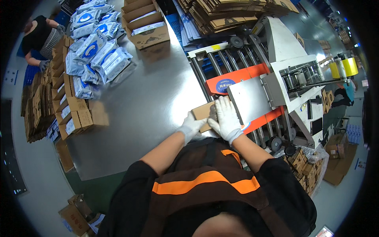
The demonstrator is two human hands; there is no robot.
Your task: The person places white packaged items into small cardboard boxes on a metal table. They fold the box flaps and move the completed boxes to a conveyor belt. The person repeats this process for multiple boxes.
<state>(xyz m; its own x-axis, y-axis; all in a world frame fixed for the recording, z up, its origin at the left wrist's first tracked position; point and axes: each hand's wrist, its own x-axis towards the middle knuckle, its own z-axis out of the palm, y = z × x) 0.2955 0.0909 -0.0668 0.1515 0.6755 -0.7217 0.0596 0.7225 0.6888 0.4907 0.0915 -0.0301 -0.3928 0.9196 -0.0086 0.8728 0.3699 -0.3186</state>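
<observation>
Got a small brown cardboard box (203, 112) at the left side of the white metal roller machine (283, 85), grasped along its edge by the white-gloved left hand (190, 126) and pressed from above by the white-gloved right hand (227, 117), fingers outstretched. Also seeing open brown cardboard boxes (152, 38) holding white packs (149, 28), plus heaped blue-and-white plastic packs (92, 47), all left of the machine, and a flat silver metal plate (249, 96) on it, covering part of the orange guides (252, 72).
</observation>
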